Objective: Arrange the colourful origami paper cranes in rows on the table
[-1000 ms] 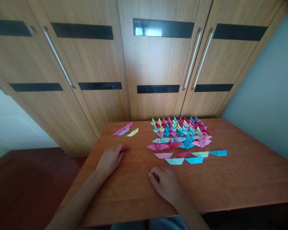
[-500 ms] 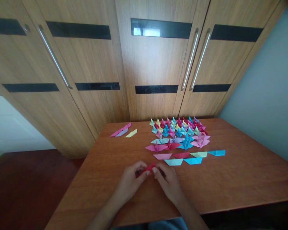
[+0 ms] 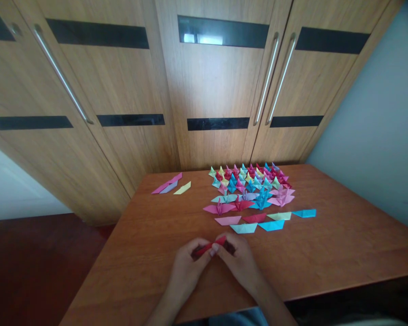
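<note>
A red piece of folded paper (image 3: 204,249) is pinched between my two hands, just above the front part of the table. My left hand (image 3: 189,262) grips its left side, and my right hand (image 3: 237,259) closes on its right end. Both thumbs meet near the middle of the paper, and the fingers hide part of it. Just beyond my hands lie several flat folded paper boats-like strips, among them a pink one (image 3: 228,221), a pale green-blue one (image 3: 244,228) and a blue one (image 3: 271,225).
Rows of colourful folded paper cranes (image 3: 262,199) cover the back right of the wooden table (image 3: 149,253). At the back left lie a magenta strip (image 3: 166,184), a lilac strip (image 3: 169,187) and a yellow strip (image 3: 182,188). A wooden wardrobe (image 3: 211,81) stands behind the table.
My left hand has brought the red folded paper from the left of the table to the middle front. My right hand has taken hold of it too, and both thumbs have come together.
</note>
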Demonstrator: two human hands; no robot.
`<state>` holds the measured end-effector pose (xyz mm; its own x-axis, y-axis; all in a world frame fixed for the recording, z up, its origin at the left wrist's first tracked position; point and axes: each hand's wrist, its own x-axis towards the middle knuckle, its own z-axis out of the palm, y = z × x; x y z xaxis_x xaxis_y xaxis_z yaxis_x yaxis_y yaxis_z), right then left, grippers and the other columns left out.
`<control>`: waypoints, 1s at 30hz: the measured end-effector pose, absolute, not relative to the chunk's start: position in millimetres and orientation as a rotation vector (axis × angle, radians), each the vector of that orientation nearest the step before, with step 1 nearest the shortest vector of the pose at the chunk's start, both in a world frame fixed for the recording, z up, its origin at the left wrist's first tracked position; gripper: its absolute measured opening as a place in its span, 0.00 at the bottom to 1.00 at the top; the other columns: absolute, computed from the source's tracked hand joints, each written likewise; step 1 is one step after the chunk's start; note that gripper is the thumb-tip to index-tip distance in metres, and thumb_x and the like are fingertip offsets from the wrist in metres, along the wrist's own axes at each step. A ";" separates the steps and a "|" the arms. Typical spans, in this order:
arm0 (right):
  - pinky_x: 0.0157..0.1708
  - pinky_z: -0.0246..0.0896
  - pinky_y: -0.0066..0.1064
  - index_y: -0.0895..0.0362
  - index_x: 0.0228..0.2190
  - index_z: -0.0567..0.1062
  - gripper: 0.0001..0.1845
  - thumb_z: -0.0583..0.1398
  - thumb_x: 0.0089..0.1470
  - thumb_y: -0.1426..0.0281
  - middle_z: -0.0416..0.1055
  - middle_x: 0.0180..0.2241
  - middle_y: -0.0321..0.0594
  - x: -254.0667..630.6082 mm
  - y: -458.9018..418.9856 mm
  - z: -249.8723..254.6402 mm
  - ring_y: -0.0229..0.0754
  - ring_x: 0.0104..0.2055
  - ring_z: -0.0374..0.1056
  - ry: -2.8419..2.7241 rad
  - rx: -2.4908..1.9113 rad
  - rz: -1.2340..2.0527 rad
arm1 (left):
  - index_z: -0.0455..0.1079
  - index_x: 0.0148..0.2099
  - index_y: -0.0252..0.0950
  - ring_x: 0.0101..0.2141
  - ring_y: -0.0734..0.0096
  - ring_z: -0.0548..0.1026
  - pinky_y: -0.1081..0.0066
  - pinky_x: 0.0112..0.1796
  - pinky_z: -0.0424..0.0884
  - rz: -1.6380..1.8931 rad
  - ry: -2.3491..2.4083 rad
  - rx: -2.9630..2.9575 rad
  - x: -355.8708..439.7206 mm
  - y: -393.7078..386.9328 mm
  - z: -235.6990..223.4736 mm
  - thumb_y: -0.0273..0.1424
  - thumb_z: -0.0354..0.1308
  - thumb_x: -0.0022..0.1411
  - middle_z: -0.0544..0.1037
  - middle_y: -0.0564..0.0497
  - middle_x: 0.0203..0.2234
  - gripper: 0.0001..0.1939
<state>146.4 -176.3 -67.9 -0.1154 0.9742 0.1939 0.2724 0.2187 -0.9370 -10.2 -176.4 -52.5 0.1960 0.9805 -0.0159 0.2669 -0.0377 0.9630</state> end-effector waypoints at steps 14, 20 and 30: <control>0.28 0.60 0.27 0.57 0.25 0.73 0.19 0.53 0.57 0.57 0.71 0.24 0.36 151.6 -177.3 -70.1 0.37 0.27 0.66 -1.412 -1.245 0.962 | 0.75 0.36 0.34 0.25 0.70 0.73 0.75 0.25 0.68 1.001 1.226 1.179 -9.7 -173.2 -56.0 0.41 0.61 0.51 0.78 0.48 0.25 0.16; 0.27 0.58 0.26 0.57 0.25 0.72 0.18 0.55 0.55 0.56 0.69 0.23 0.36 179.7 -185.8 -65.7 0.37 0.26 0.64 -1.308 -1.308 0.949 | 0.74 0.32 0.34 0.26 0.70 0.73 0.75 0.26 0.67 0.956 1.212 1.230 -9.8 -173.2 -59.5 0.43 0.60 0.51 0.77 0.49 0.23 0.16; 0.23 0.56 0.29 0.56 0.22 0.68 0.21 0.54 0.49 0.51 0.65 0.19 0.37 363.6 -183.1 -87.5 0.40 0.22 0.61 -0.959 -1.774 0.639 | 0.71 0.31 0.35 0.27 0.69 0.72 0.75 0.26 0.66 0.918 1.216 1.323 -10.0 -172.2 -65.7 0.44 0.57 0.54 0.76 0.48 0.24 0.16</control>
<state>363.6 -183.1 -87.5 0.5492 0.8357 0.0032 0.3189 -0.2061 -0.9251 -10.0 -172.2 -65.7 0.1832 0.9762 -0.1163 0.1555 0.0880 0.9839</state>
